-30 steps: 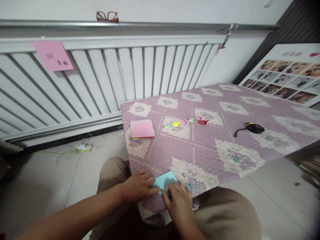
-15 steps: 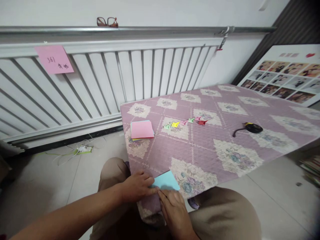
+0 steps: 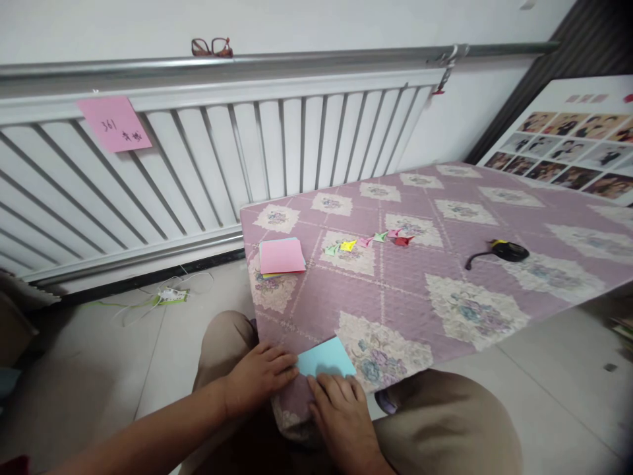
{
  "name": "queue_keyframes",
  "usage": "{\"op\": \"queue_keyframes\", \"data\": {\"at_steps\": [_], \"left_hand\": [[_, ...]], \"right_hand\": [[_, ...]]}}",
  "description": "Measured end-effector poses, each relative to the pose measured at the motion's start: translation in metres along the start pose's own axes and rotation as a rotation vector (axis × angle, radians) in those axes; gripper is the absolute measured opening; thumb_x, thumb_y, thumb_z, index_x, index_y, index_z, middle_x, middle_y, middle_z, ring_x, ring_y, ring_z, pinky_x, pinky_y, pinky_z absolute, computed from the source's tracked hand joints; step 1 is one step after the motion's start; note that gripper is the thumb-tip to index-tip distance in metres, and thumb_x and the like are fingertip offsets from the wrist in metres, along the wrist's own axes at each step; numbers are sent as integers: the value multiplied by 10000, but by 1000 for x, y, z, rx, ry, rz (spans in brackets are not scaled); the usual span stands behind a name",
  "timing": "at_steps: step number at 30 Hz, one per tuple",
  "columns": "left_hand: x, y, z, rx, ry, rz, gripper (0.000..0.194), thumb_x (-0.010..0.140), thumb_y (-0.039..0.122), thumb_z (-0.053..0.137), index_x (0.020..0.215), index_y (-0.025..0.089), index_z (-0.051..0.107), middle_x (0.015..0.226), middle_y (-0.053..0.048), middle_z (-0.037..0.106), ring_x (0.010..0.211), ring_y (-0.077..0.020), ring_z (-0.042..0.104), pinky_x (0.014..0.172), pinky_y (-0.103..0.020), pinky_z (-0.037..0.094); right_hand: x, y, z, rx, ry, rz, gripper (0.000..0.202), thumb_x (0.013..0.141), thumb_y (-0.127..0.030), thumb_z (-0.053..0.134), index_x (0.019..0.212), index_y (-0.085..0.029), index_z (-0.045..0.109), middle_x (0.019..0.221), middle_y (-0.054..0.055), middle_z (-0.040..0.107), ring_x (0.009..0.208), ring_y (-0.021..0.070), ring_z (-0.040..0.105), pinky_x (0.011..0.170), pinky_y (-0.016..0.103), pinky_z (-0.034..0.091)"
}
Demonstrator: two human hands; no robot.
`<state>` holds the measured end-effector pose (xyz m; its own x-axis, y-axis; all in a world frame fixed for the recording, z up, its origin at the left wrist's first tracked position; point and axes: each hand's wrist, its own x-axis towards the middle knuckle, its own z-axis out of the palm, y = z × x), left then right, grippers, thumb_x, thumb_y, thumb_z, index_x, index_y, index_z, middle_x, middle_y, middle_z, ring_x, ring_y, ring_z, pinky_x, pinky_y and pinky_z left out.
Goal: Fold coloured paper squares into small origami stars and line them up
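Note:
A light blue sheet of paper (image 3: 325,357), apparently folded, lies on the near corner of the cloth-covered table (image 3: 346,297). My left hand (image 3: 267,371) rests at the paper's left edge, palm down, its fingers stretched out and fingertips touching that edge. On the paper's near edge lies my right hand (image 3: 341,406), fingers extended flat and covering part of it. Farther back sits a stack of coloured paper (image 3: 283,256), pink on top. To its right, several small folded paper pieces form a row, among them a yellow one (image 3: 349,245) and a red one (image 3: 404,241).
A black tape measure (image 3: 509,251) with a strap lies on the table's right part. Behind stand a white radiator (image 3: 291,145) and a metal pipe (image 3: 316,61) with glasses (image 3: 212,47) on it. A photo board (image 3: 568,142) leans at the right. A power strip (image 3: 173,295) lies on the floor.
My left hand has slid left, away from my right hand, to the paper's left edge. My right hand's fingers have moved slightly up onto the paper. More of the blue surface shows.

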<state>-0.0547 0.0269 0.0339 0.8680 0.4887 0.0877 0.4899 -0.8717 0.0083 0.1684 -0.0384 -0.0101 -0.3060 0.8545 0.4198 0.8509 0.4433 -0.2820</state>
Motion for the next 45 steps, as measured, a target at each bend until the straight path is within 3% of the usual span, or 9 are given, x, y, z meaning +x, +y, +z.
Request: {"op": "queue_keyframes", "data": {"at_steps": [6,14,21,25,33,38,42,45], "left_hand": [[-12,7,14,10,-19,-128,308,956,262,495,1255,201,535,1299,-69,569,1170,-202,498,1016,-369,328],[-20,18,32,50,-10,-253,346,939,152,467,1276,207,520,1324,-72,550,1233,-196,460,1068,-390,332],[-18,21,31,67,25,-299,289,930,155,494,1210,192,557,1306,-74,562,1208,-194,486,1062,-369,342],[-15,22,27,68,19,-307,277,920,138,502,1186,179,565,1293,-86,568,1191,-194,502,1050,-367,357],[-11,25,21,33,39,-308,246,924,173,511,1163,161,566,1266,-87,583,1168,-201,519,1035,-355,382],[-13,24,27,0,78,-322,254,929,140,482,1168,186,555,1274,-60,572,1166,-193,517,1035,-362,385],[-14,21,30,-102,127,-305,244,912,133,503,1143,183,562,1262,-59,574,1161,-195,511,1037,-355,381],[-9,20,29,-222,145,-386,220,894,96,502,1055,205,604,1179,-33,610,1091,-177,544,983,-322,410]], "right_hand": [[-9,7,0,32,32,2,243,840,-280,631,1083,-276,627,1022,-3,697,979,217,574,987,422,263],[-20,16,-6,-8,92,-21,205,902,-230,508,1050,-257,648,1029,6,700,998,212,579,996,413,274],[-17,17,-18,-87,39,-95,239,909,-177,462,1062,-225,639,1069,19,688,1024,215,574,983,408,301],[-16,19,-25,-77,79,-128,231,911,-191,455,1050,-232,635,1070,21,681,1020,212,581,952,391,355],[3,-1,-40,129,108,85,175,892,-164,498,965,-243,636,893,35,641,851,200,590,799,347,445],[31,-20,-31,218,-42,135,228,778,-131,662,975,-247,667,926,37,639,894,219,569,831,344,424],[46,-13,-25,209,-201,203,253,718,-98,704,938,-219,679,938,44,632,925,224,566,826,319,426],[50,-5,-24,148,-256,168,199,728,-114,705,887,-230,679,908,27,633,907,222,570,797,312,428]]}}
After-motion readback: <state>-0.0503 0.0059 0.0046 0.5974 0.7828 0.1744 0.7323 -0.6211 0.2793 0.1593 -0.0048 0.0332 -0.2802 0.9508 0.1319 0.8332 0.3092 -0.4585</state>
